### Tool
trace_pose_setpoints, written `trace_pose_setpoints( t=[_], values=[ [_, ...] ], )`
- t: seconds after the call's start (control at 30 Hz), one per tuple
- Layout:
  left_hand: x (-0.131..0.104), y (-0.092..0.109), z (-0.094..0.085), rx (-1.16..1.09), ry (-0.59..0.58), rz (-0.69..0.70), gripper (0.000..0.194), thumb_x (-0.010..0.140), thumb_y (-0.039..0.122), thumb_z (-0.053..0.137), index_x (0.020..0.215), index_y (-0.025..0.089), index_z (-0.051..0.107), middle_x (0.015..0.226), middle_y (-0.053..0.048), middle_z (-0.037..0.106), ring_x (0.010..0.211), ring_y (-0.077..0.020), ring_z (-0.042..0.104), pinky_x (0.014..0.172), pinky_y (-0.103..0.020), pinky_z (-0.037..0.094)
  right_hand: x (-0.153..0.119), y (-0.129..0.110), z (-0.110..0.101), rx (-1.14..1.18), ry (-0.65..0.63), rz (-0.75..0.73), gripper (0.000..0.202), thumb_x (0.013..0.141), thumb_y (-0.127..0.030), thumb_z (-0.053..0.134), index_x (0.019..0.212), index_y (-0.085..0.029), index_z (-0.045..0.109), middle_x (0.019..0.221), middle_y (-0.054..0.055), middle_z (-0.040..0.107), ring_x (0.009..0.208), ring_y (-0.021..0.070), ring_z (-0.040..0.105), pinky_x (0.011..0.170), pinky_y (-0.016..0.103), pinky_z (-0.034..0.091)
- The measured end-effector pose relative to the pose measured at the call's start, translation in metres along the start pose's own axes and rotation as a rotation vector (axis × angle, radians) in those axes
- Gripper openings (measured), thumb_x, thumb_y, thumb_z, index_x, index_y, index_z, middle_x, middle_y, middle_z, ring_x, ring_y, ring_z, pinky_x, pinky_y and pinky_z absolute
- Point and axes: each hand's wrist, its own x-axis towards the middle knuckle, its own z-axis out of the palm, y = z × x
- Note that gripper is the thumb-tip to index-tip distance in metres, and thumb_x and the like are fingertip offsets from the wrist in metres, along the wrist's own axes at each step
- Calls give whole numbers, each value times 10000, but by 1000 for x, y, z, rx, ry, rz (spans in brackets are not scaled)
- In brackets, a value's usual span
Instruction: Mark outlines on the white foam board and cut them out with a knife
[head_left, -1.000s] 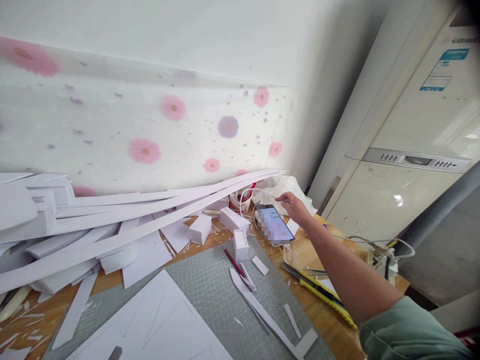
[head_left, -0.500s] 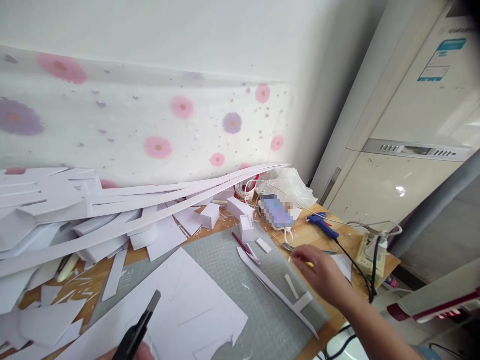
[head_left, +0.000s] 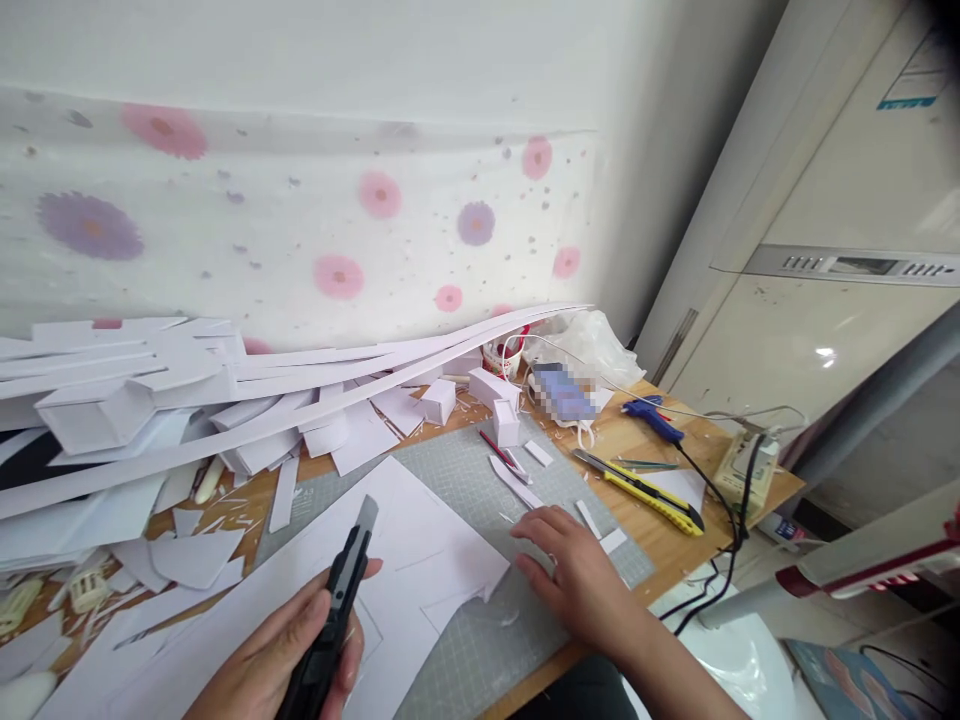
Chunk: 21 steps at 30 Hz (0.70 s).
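My left hand (head_left: pixel 296 645) is wrapped round a black box cutter (head_left: pixel 330 610), its blade out and pointing up and away. Beneath it lies a large white board (head_left: pixel 409 530) with pencil lines, on a grey cutting mat (head_left: pixel 517 655). My right hand (head_left: pixel 574 575) is over the mat near the board's right corner, fingers apart and bent, with nothing visible in them. A curved white strip (head_left: pixel 516 484) runs partly hidden beneath that hand. To its right, a yellow box cutter (head_left: pixel 649 495) rests on the wooden table (head_left: pixel 577 460).
White cut pieces (head_left: pixel 135 390) and long strips pile up at the left and back. A small white box (head_left: pixel 506 425) and a red pen (head_left: pixel 496 448) sit on the mat. Beyond are a phone (head_left: pixel 562 392), a blue glue gun (head_left: pixel 654 418) and a power strip (head_left: pixel 746 465) with cables.
My right hand has let go of the yellow box cutter on the table and moved left and nearer over the mat. My left hand has risen further into view with the black box cutter.
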Motion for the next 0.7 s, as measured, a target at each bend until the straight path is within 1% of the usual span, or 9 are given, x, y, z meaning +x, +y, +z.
trace_pose_setpoints(
  t=[0.07,0.13,0.23,0.3,0.4,0.47,0.53,0.6,0.7],
  values=[
    [-7,5,18,-1,-12,12,598,822,562,584,1274,188,470,676,-30,619,465,-114,494,436,-202,365,0,-9,4,73,6,-13,164,869,-184,545,1007,-189,635,975,78,649,914,212,593,800,345,475],
    [-12,9,39,0,-61,33,565,839,543,572,1251,167,476,702,-52,641,465,-113,512,435,-196,364,0,-16,7,168,11,-18,152,886,-222,539,993,-183,640,937,74,648,851,193,597,767,332,475],
    [-14,10,66,-39,-171,64,530,869,518,543,1246,153,472,726,-68,652,455,-109,520,435,-196,373,-1,-26,12,386,18,10,225,912,-314,526,1051,-176,637,921,72,654,801,174,598,746,319,477],
    [-13,7,77,-53,-240,61,508,889,511,512,1232,138,483,746,-87,660,456,-108,538,449,-196,387,-1,-32,15,565,18,80,300,912,-382,527,1108,-176,622,938,76,665,819,177,604,744,315,481],
    [-13,0,86,-47,-302,58,492,909,508,477,1243,146,472,816,-116,672,482,-118,578,453,-192,400,-2,-43,22,815,-9,176,376,892,-453,548,1140,-178,615,956,77,677,845,184,607,711,296,479],
    [-14,-4,89,-31,-318,54,499,907,516,478,1249,154,464,850,-126,673,491,-128,594,445,-198,408,-1,-49,26,923,-17,192,351,874,-465,573,1066,-179,643,923,62,675,813,171,597,672,272,465],
    [-15,-6,91,-23,-321,48,512,893,532,497,1241,158,471,869,-125,669,492,-132,599,448,-210,424,0,-54,30,987,3,200,297,861,-457,594,938,-178,657,834,34,658,743,147,574,637,250,444],
    [-15,-7,92,-28,-315,43,515,881,541,516,1228,161,482,877,-117,664,494,-130,603,459,-216,436,1,-57,32,1027,27,215,273,849,-449,609,829,-178,637,735,4,617,667,126,539,612,239,426],
    [-16,-9,93,-27,-302,46,500,888,541,504,1206,155,494,879,-117,663,494,-125,601,460,-213,433,1,-58,35,1033,65,226,270,827,-434,635,748,-177,620,684,-13,559,644,121,511,615,238,418]
  ],
)
